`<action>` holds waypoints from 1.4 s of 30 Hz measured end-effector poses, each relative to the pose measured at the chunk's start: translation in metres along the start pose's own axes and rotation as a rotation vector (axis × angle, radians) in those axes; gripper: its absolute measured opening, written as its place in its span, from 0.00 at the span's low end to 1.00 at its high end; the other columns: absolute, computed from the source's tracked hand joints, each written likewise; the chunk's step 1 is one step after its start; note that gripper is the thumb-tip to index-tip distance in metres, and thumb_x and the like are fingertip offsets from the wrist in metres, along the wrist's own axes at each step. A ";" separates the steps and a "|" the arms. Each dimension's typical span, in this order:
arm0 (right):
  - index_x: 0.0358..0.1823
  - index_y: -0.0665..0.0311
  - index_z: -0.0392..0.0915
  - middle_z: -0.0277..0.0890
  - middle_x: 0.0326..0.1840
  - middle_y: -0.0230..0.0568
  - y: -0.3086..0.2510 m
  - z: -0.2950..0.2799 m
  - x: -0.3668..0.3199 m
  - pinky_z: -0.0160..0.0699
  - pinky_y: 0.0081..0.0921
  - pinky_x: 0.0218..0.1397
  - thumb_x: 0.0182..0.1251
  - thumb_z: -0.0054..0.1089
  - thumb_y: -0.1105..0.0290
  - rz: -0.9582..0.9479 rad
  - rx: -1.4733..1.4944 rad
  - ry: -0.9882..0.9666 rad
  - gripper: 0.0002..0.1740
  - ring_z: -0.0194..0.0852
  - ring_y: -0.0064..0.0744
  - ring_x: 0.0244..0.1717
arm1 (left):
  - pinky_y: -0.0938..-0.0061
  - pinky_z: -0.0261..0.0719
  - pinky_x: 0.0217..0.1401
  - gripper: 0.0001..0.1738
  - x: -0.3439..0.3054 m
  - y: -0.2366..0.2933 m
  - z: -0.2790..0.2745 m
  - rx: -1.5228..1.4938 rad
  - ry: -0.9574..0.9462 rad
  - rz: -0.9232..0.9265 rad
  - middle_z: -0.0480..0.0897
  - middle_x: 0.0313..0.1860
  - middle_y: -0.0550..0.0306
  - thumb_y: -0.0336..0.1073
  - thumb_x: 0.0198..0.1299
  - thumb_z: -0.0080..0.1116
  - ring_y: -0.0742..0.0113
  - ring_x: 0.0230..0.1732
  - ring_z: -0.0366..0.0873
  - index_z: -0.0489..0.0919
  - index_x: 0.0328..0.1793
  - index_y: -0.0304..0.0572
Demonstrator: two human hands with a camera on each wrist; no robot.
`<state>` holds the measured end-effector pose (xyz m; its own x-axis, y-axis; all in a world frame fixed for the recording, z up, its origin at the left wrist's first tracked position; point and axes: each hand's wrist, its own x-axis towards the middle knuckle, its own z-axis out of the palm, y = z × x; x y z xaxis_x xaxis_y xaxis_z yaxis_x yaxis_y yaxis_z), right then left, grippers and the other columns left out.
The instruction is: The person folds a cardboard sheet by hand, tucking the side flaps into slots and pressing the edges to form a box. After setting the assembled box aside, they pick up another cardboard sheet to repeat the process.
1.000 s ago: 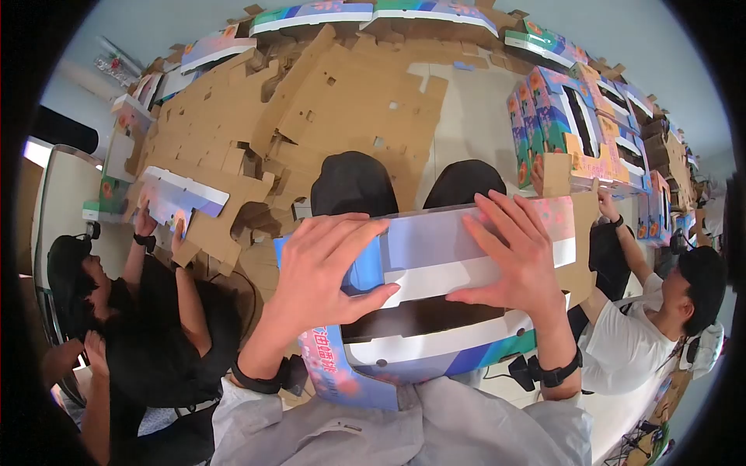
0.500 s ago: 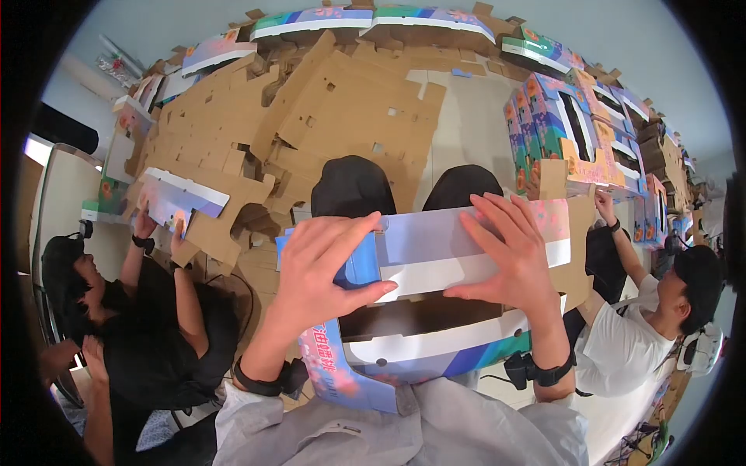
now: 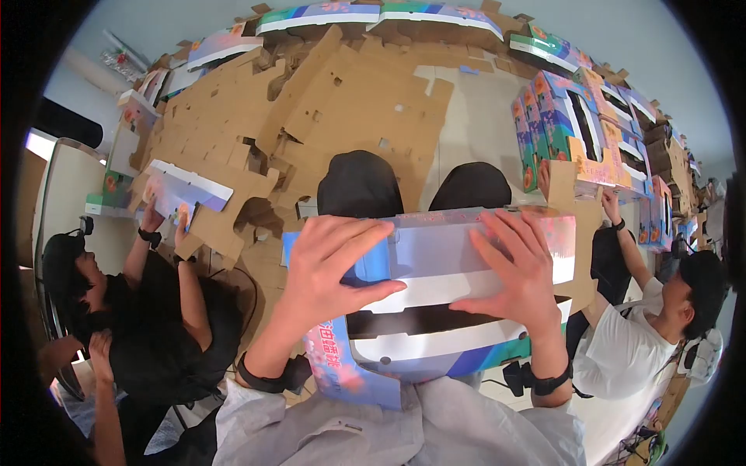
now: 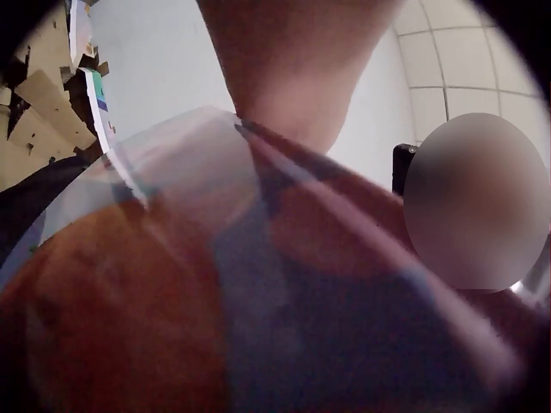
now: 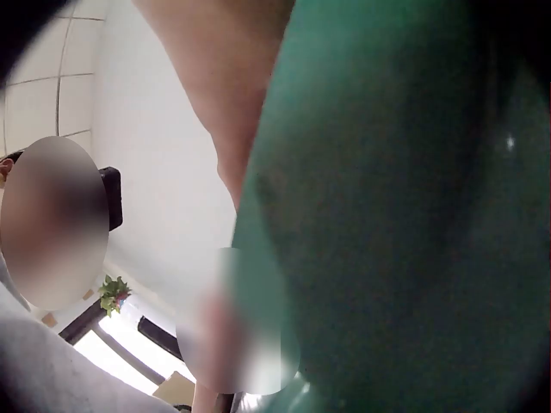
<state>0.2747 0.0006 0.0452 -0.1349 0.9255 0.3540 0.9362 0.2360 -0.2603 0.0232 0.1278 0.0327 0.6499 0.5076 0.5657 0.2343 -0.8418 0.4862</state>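
A printed cardboard box [image 3: 431, 252], lavender and white with a blue left corner, lies across the person's lap. Its long dark opening [image 3: 420, 318] faces up between the far panel and the near white-edged panel [image 3: 458, 353]. The left hand [image 3: 326, 268] grips the far panel at its left end, thumb along the white edge. Toward the panel's right, the right hand [image 3: 517, 268] holds it with fingers spread over the top and thumb at the same edge. Close-up printed box surfaces fill much of the left wrist view [image 4: 284, 318] and the right wrist view [image 5: 387, 215].
Flat brown cardboard sheets [image 3: 365, 101] cover the floor ahead. Finished-looking printed boxes [image 3: 563, 116] are stacked at the right, with more along the back wall. A person in black [image 3: 155, 334] handles another box at left; a person in white [image 3: 629, 342] sits at right.
Both hands keep their hold on the far panel. The panel has tilted slightly and the dark opening below it looks narrower. The whole view has shifted a little.
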 end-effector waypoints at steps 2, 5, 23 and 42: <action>0.51 0.62 0.81 0.75 0.60 0.45 0.005 0.000 0.003 0.65 0.55 0.66 0.32 0.79 0.44 -0.013 0.002 0.024 0.43 0.71 0.52 0.62 | 0.66 0.74 0.47 0.36 0.001 -0.001 0.000 -0.011 -0.007 -0.006 0.85 0.47 0.53 0.42 0.32 0.80 0.56 0.44 0.81 0.83 0.52 0.38; 0.51 0.62 0.82 0.76 0.60 0.44 0.008 -0.001 0.005 0.65 0.54 0.66 0.31 0.79 0.43 -0.022 -0.002 0.019 0.43 0.72 0.51 0.62 | 0.66 0.74 0.47 0.35 0.003 0.000 0.002 -0.025 -0.016 -0.015 0.85 0.48 0.53 0.40 0.32 0.80 0.56 0.45 0.81 0.83 0.52 0.38; 0.56 0.62 0.79 0.71 0.66 0.50 0.017 0.001 0.012 0.61 0.55 0.70 0.38 0.77 0.40 -0.077 -0.026 -0.057 0.45 0.65 0.57 0.69 | 0.54 0.61 0.74 0.58 0.009 0.025 0.004 0.316 -0.345 -0.058 0.73 0.67 0.43 0.54 0.31 0.77 0.47 0.71 0.67 0.67 0.71 0.34; 0.56 0.55 0.78 0.71 0.64 0.44 -0.068 0.004 -0.024 0.65 0.48 0.68 0.48 0.71 0.46 -0.194 0.332 -0.241 0.34 0.69 0.48 0.62 | 0.54 0.66 0.72 0.50 0.011 0.014 0.009 0.204 -0.231 -0.015 0.74 0.65 0.42 0.48 0.30 0.77 0.45 0.66 0.72 0.73 0.64 0.33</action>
<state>0.2128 -0.0369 0.0510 -0.4058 0.8882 0.2153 0.7371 0.4573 -0.4975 0.0403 0.1194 0.0396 0.7868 0.4851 0.3815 0.3705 -0.8657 0.3366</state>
